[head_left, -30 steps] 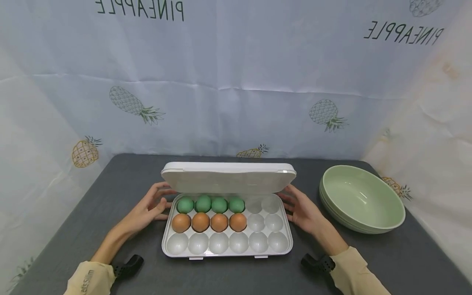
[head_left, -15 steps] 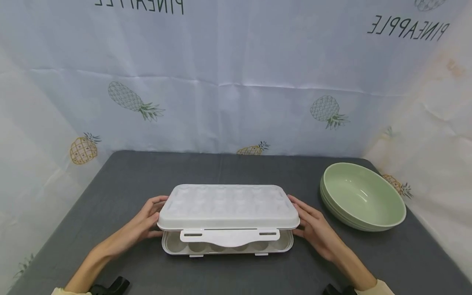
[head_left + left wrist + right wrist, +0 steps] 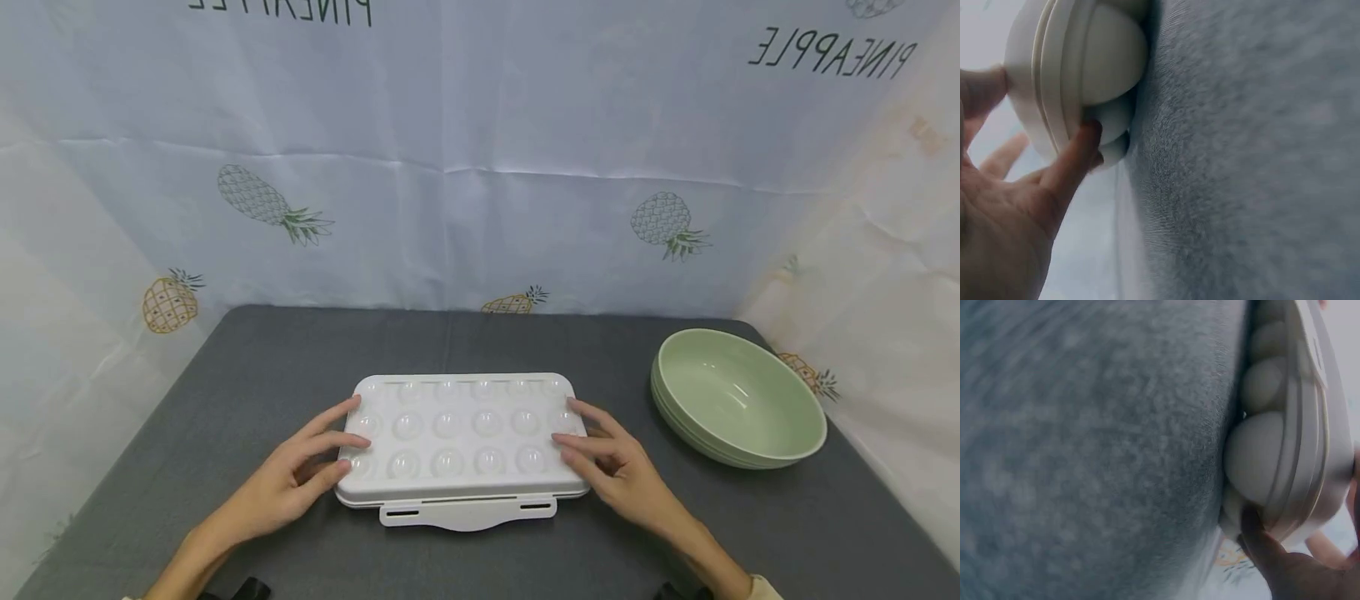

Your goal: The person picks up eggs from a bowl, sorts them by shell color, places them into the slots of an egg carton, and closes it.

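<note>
The white egg box (image 3: pixel 467 443) lies on the dark table with its domed lid down over the tray. At its front hangs a long latch flap (image 3: pixel 468 515), angled outward. My left hand (image 3: pixel 285 485) rests spread fingers on the lid's left end; my right hand (image 3: pixel 630 479) does likewise at the right end. In the left wrist view, a finger lies along the rounded cups (image 3: pixel 1113 56) below the box's rim. The right wrist view likewise has a finger by a cup (image 3: pixel 1257 456) under the rim. The lid hides whatever lies in the tray.
A stack of pale green bowls (image 3: pixel 738 400) stands at the table's right side. The dark grey table (image 3: pixel 465 567) ends at a hanging curtain (image 3: pixel 465 225) printed with pineapples, at the back and both sides.
The lid has swung down from raised over green and brown eggs to lying on the tray. Both hands have moved from beside the box to the top of its ends.
</note>
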Demonstrator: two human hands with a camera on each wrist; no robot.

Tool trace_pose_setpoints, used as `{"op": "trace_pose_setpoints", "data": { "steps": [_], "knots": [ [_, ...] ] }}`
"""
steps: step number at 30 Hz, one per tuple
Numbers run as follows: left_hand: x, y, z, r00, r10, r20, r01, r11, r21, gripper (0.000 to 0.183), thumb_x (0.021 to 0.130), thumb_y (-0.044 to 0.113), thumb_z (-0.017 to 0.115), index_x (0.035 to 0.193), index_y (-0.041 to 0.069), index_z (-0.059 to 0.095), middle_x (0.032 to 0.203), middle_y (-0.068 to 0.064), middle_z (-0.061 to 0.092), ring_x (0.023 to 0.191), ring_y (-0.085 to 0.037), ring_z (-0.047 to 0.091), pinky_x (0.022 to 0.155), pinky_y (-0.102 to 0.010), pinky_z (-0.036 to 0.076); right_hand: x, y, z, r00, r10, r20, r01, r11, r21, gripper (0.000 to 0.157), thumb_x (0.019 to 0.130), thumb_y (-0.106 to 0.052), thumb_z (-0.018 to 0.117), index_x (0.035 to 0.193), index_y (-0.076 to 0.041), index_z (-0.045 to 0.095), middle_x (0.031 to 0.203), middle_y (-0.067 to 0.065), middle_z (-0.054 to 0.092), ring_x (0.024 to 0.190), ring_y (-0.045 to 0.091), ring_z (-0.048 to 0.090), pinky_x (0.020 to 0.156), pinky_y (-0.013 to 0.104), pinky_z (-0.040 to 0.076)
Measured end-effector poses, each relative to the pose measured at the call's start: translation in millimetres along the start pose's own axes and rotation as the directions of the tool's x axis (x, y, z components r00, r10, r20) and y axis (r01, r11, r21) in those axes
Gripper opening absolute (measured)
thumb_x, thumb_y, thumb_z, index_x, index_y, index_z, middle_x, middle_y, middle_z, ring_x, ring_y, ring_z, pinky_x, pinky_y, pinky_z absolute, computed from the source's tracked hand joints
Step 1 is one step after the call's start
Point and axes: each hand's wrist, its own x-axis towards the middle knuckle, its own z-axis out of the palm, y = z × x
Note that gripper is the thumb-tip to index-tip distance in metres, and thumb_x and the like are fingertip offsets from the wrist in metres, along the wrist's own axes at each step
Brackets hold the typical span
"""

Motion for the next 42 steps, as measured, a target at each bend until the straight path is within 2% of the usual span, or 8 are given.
{"op": "trace_pose_setpoints", "data": {
  "steps": [2, 4, 6, 9, 16, 22, 26, 42],
  "knots": [
    [-1.3, 4.9, 4.6, 1.0, 0.027, -0.012, -0.025, 0.986, 0.165, 0.043, 0.097, -0.005, 0.061, 0.132, 0.02, 0.067, 0.163, -0.004, 0.042, 0.148, 0.009, 0.034, 0.099, -0.007, 0.044, -0.8, -2.3, 3.7, 0.997, -0.06, 0.043, 0.064, 0.992, -0.11, 0.039, 0.086, -0.017, 0.083, 0.124, -0.015, 0.076, 0.156, 0.02, 0.046, 0.144, 0.009, 0.045, 0.108, 0.003, 0.034],
    [-2.7, 10.3, 10.3, 1.0, 0.03, -0.002, -0.027, 0.942, 0.333, 0.045, 0.098, 0.006, 0.066, 0.137, 0.028, 0.064, 0.163, -0.003, 0.043, 0.148, 0.005, 0.037, 0.102, -0.011, 0.044, -1.6, -5.4, 6.8, 0.995, -0.062, 0.072, 0.075, 0.979, -0.191, 0.051, 0.079, -0.03, 0.09, 0.127, -0.022, 0.074, 0.16, 0.015, 0.045, 0.149, 0.02, 0.043, 0.114, 0.001, 0.022],
    [-4.1, 14.7, 16.9, 1.0, -0.007, 0.021, -0.002, 0.909, 0.417, 0.05, 0.097, 0.02, 0.071, 0.143, 0.032, 0.057, 0.166, -0.002, 0.037, 0.146, -0.002, 0.044, 0.101, -0.019, 0.051, -2.0, -8.0, 9.0, 0.995, -0.036, 0.09, 0.055, 0.974, -0.221, 0.065, 0.071, -0.041, 0.093, 0.131, -0.025, 0.072, 0.162, 0.011, 0.042, 0.148, 0.032, 0.045, 0.114, 0.0, 0.02],
    [-4.7, 17.9, 25.5, 0.998, -0.053, 0.021, 0.036, 0.874, 0.485, 0.061, 0.09, 0.036, 0.08, 0.145, 0.034, 0.054, 0.169, -0.001, 0.031, 0.133, -0.014, 0.059, 0.092, -0.034, 0.058, -1.9, -10.4, 11.3, 0.996, -0.006, 0.092, 0.029, 0.968, -0.25, 0.072, 0.067, -0.047, 0.093, 0.132, -0.025, 0.071, 0.163, 0.009, 0.042, 0.143, 0.042, 0.048, 0.113, -0.001, 0.021],
    [2.0, 15.2, 33.8, 0.997, -0.074, -0.032, 0.08, 0.852, 0.517, 0.058, 0.083, 0.046, 0.083, 0.135, 0.029, 0.062, 0.167, 0.001, 0.032, 0.107, -0.016, 0.07, 0.084, -0.044, 0.059, -2.9, -12.6, 16.8, 0.999, -0.001, 0.037, 0.013, 0.943, -0.332, 0.074, 0.062, -0.049, 0.095, 0.129, -0.029, 0.072, 0.161, 0.005, 0.046, 0.14, 0.038, 0.054, 0.11, -0.001, 0.026],
    [12.2, 9.9, 36.6, 0.995, -0.055, -0.085, 0.09, 0.856, 0.508, 0.057, 0.076, 0.047, 0.088, 0.124, 0.025, 0.067, 0.162, -0.002, 0.04, 0.111, -0.028, 0.069, 0.082, -0.047, 0.06, -2.1, -13.3, 23.7, 0.998, 0.061, -0.004, -0.061, 0.967, -0.246, 0.072, 0.065, -0.043, 0.096, 0.13, -0.024, 0.072, 0.163, 0.005, 0.043, 0.144, 0.04, 0.048, 0.11, -0.002, 0.021],
    [12.6, 8.4, 39.2, 0.992, -0.05, -0.117, 0.101, 0.866, 0.49, 0.054, 0.072, 0.043, 0.092, 0.118, 0.025, 0.069, 0.161, -0.004, 0.044, 0.115, -0.026, 0.067, 0.083, -0.046, 0.06, -1.9, -13.2, 26.0, 0.997, 0.077, -0.008, -0.077, 0.978, -0.196, 0.072, 0.064, -0.037, 0.097, 0.129, -0.019, 0.073, 0.163, 0.009, 0.042, 0.145, 0.043, 0.045, 0.111, -0.003, 0.02],
    [9.5, 4.4, 47.3, 0.981, 0.033, -0.189, 0.074, 0.845, 0.53, 0.056, 0.064, 0.041, 0.095, 0.112, 0.021, 0.072, 0.156, -0.004, 0.051, 0.109, -0.028, 0.069, 0.08, -0.046, 0.06, -3.2, -11.1, 27.4, 0.999, 0.024, -0.021, -0.028, 0.969, -0.246, 0.072, 0.064, -0.035, 0.098, 0.13, -0.019, 0.072, 0.161, 0.008, 0.046, 0.14, 0.039, 0.051, 0.11, -0.003, 0.025]
  ]
}}
